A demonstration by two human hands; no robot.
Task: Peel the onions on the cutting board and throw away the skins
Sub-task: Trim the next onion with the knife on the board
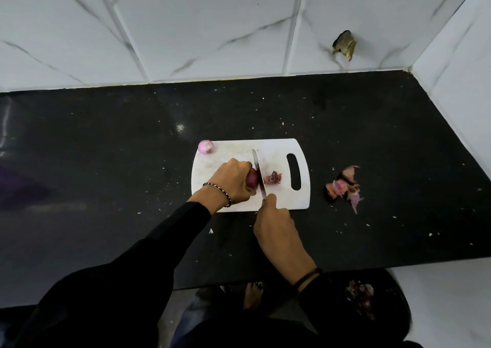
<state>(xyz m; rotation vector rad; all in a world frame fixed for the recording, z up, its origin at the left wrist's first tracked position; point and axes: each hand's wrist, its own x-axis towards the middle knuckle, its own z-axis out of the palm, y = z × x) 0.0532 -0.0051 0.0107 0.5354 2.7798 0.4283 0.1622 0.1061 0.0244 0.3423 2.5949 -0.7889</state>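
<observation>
Item 1: white cutting board (279, 148), which I am seeing lying flat on the black surface (106, 148), its handle slot pointing to my right.

Item 2: red onion (253, 180), unpeeled, sitting near the middle of the board. The left hand (231, 181) is covering it from the left, its fingers (245, 165) curling over the top and gripping it (only the onion's right side is showing).

Item 3: knife (257, 171), blade standing against the onion's right end. The right hand (273, 223) is gripping the handle, which is hidden inside the fist; one of its fingers (271, 197) is lying forward toward the blade.

Item 4: trimmed end (273, 177), a small purple scrap lying on the board just right of the blade.

Item 5: peeled onion (206, 146), pale pink, resting at the board's far left corner, well apart from both hands.

Item 6: skins (344, 185), a loose heap lying on the surface to the right of the board, off it.

Item 7: beaded bracelet (218, 189) circling the left wrist; dark band (308, 276) circling the right.

Item 8: white marbled wall tiles (212, 23) running behind the surface, one carrying a broken patch (344, 45).

Item 9: pale crumbs scattering across the surface around the board.
</observation>
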